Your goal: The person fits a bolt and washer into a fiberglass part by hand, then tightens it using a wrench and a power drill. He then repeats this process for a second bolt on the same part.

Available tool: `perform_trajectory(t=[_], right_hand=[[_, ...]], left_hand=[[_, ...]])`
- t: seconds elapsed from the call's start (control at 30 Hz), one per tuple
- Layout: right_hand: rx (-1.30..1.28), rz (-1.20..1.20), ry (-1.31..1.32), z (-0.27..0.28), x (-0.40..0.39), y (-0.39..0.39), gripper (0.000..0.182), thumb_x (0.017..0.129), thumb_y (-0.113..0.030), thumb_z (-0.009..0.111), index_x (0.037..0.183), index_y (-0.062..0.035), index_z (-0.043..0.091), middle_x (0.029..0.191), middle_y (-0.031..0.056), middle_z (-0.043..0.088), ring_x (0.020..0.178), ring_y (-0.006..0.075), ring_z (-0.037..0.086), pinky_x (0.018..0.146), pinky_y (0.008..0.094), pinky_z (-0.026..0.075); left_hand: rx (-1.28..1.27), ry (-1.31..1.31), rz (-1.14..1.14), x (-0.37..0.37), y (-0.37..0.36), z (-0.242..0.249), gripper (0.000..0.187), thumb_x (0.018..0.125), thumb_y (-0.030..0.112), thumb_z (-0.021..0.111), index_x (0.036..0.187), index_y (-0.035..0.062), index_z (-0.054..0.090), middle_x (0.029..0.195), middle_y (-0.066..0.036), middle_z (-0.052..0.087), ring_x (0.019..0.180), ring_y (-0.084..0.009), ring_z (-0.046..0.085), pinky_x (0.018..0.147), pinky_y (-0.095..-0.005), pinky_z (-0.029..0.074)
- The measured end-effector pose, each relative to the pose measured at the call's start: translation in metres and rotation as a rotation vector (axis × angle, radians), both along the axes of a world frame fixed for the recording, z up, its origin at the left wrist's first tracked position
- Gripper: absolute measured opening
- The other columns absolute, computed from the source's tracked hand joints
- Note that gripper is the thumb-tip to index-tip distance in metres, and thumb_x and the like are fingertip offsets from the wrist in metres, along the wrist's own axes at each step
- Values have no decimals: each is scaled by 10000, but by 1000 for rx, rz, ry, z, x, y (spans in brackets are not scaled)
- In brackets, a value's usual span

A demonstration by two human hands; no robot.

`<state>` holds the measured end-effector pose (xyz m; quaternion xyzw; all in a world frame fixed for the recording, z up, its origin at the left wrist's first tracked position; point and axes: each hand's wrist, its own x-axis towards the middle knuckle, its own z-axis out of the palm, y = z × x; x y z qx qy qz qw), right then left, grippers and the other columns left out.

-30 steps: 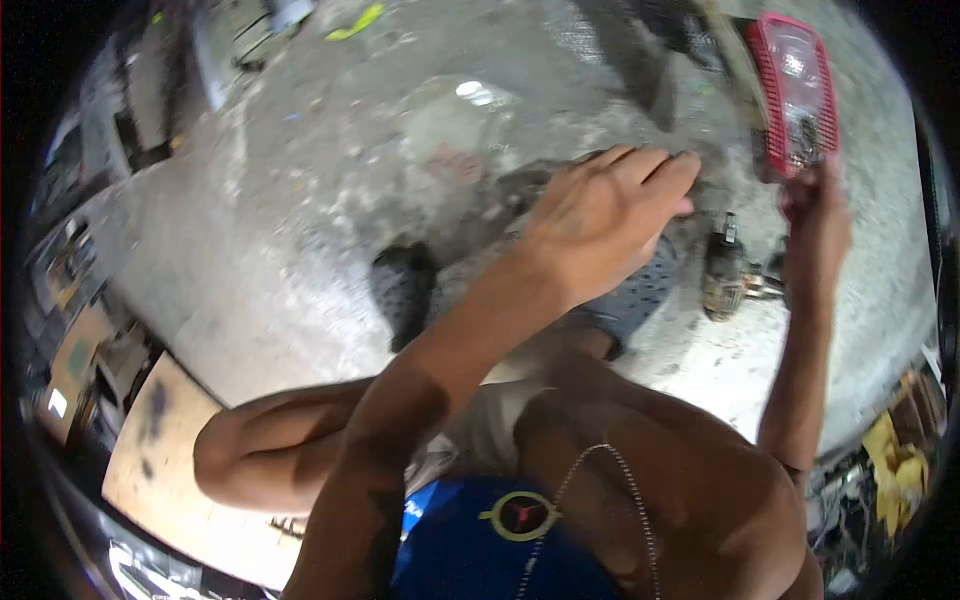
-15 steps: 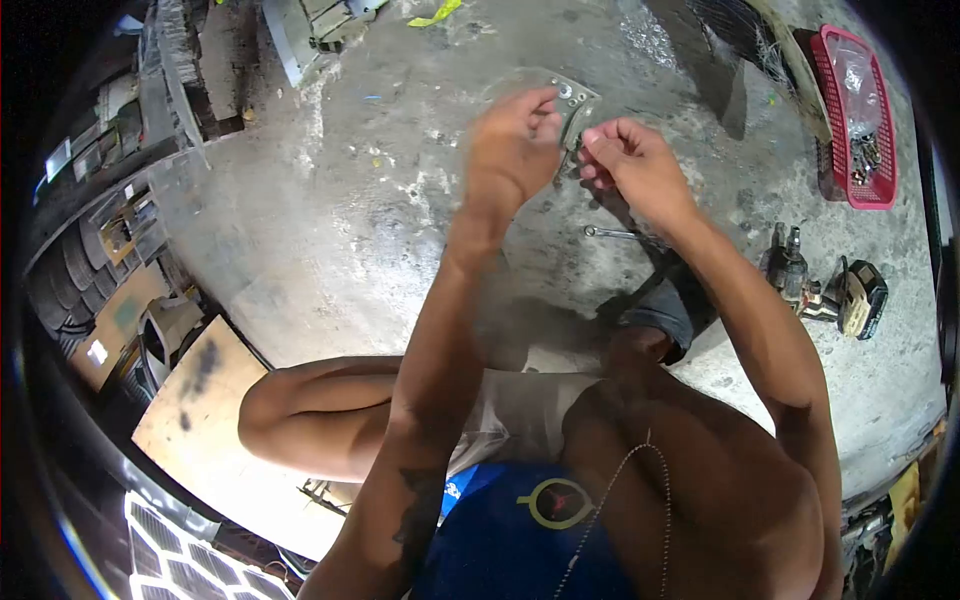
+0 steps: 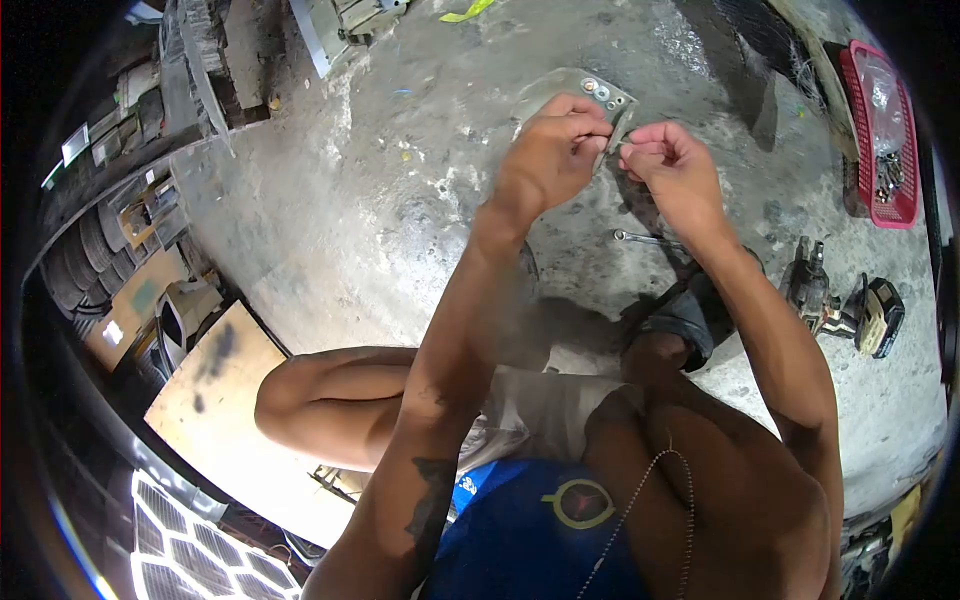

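Pinching a small piece, hard to identify, the right hand (image 3: pixel 682 172) had come from the far-right red basket (image 3: pixel 896 217) to the far-centre holed plate (image 3: pixel 610 95), whose edge the left hand (image 3: pixel 553 148) gripped; work apparently now centred there.

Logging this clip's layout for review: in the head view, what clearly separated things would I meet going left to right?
Pale tan flat board, bright yellow flat strip, the person's bare left hand, bare right hand, reddish-pink plastic mesh basket.
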<state>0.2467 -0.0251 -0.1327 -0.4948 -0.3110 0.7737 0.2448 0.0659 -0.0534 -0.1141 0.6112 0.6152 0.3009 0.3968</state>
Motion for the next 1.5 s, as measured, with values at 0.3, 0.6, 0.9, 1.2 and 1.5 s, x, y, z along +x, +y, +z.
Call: perform_trajectory(t=[0.3,0.6,0.9,1.2,1.5], right_hand=[[89,-5,-104,-10,13,-13,176,852,-24,638,1014,16,583,845,54,671,785,99,628,706,232,497],[-18,37,-110,13,55,-7,198,966,-61,548,1140,11,610,974,49,662,883,122,644,797,253,518],[-77,-21,-117,18,62,-2,186,969,-60,540,1126,13,610,1011,67,665,902,125,650,836,252,520],[14,-18,-126,34,57,13,191,957,-66,571,1121,25,609,986,77,674,893,138,659,825,265,526],[142,71,-59,38,48,17,220,968,-143,597,1090,40,613,938,87,675,818,124,658,719,242,526]], left_hand=[[82,88,59,0,-3,-9,128,839,17,676,966,22,692,1028,-98,651,832,-209,652,704,-285,522],[134,264,137,5,20,-10,181,850,105,672,1021,51,696,991,-145,641,800,-288,648,701,-363,527],[32,542,9,11,30,1,92,855,141,655,902,66,681,977,-147,634,876,-370,619,765,-440,506],[-30,725,-111,15,36,3,130,849,128,587,942,81,665,951,-169,639,911,-379,620,786,-456,503],[34,601,6,-2,23,1,144,818,161,663,922,63,653,865,-143,639,830,-360,609,747,-436,489]])
